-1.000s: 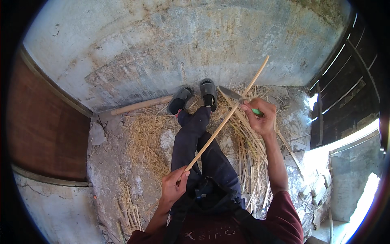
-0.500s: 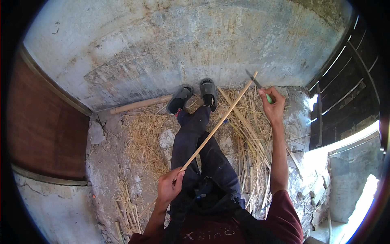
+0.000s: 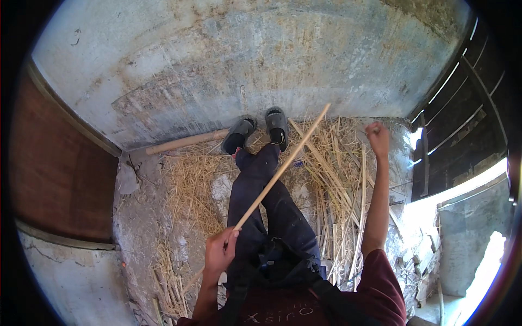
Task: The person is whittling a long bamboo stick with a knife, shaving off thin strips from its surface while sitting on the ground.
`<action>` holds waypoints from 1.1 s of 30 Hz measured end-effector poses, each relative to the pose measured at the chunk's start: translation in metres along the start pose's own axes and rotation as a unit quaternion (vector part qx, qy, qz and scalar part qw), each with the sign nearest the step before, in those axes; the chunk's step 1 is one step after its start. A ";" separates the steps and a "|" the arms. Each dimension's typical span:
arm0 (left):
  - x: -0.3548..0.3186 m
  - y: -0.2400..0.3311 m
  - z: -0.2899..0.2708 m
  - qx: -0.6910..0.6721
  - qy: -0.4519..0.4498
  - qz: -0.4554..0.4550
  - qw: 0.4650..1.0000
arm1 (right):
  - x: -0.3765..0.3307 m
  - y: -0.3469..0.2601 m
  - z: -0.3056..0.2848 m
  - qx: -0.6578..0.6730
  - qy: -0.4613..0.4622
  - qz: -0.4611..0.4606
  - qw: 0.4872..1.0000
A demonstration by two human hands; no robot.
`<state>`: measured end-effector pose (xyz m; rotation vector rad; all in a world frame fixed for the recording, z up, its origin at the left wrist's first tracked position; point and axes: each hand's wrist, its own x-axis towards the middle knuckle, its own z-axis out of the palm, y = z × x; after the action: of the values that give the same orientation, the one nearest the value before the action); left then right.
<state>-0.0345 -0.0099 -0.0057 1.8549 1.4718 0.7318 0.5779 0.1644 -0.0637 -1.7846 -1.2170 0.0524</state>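
A long, slender pale bamboo stick [image 3: 283, 169] slants across my legs, its far tip raised up and to the right near the wall. My left hand [image 3: 218, 251] is closed round its lower part, with the tail end passing behind the wrist. My right hand [image 3: 378, 138] is closed, out to the right of the stick's tip and apart from it. The small green-handled knife seen in it half a second earlier is hardly visible now, hidden by the closed fingers.
Straw and split strips [image 3: 337, 185] cover the floor around my legs. A thick bamboo pole [image 3: 187, 141] lies along the foot of the concrete wall [image 3: 261, 60], beside my sandals [image 3: 277, 119]. A brown door panel [image 3: 62, 168] stands left, dark slatted boards [image 3: 462, 125] right.
My right hand has moved right and slightly down, away from the stick's tip, taking the knife with it. The stick's far end has shifted a little left and down.
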 end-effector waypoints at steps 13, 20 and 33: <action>0.029 -0.017 0.010 -0.125 -0.051 -0.044 0.990 | -0.165 0.005 0.047 0.131 -0.178 0.133 0.966; 0.048 0.005 0.027 -0.283 -0.135 -0.041 0.949 | -0.152 -0.110 0.039 0.513 -0.203 0.260 0.792; 0.059 0.019 0.032 -0.254 -0.206 0.023 0.945 | -0.177 -0.197 0.053 0.617 -0.233 0.245 0.711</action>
<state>0.0140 0.0401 -0.0098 1.5233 0.8736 0.6226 0.3228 0.0802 -0.0309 -0.7776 -0.6126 1.3710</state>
